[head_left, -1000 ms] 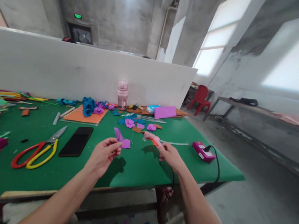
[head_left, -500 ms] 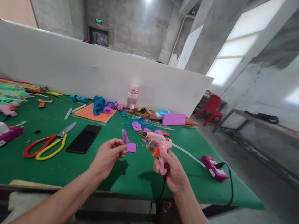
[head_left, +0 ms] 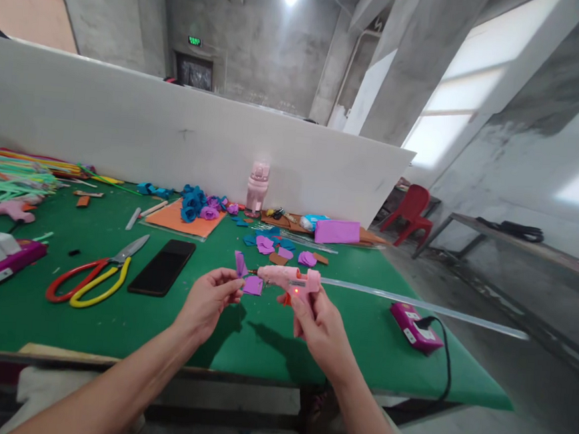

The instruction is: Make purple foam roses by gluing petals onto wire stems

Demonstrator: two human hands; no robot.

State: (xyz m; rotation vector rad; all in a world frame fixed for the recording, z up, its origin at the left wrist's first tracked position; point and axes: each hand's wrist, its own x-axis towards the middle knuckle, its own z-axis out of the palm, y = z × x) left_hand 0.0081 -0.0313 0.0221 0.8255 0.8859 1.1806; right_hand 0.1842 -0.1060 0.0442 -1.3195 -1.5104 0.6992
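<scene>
My left hand (head_left: 207,299) pinches a small purple foam piece (head_left: 247,277) above the green table (head_left: 85,321). My right hand (head_left: 318,326) grips a pink glue gun (head_left: 288,279), held level with its nozzle at the purple piece. A long clear glue stick (head_left: 413,302) juts out of the gun's back toward the right. A red light glows on the gun's body.
Red and yellow scissors (head_left: 95,274) and a black phone (head_left: 162,266) lie left of my hands. Blue and purple foam flowers (head_left: 197,204), an orange sheet (head_left: 181,222), a pink bottle (head_left: 256,187) and loose foam cut-outs (head_left: 277,248) sit farther back. A magenta power strip (head_left: 416,318) lies at right.
My right hand has lifted the glue gun from the table, turned it level and brought its nozzle to the purple piece. The left hand has stayed in place with the piece.
</scene>
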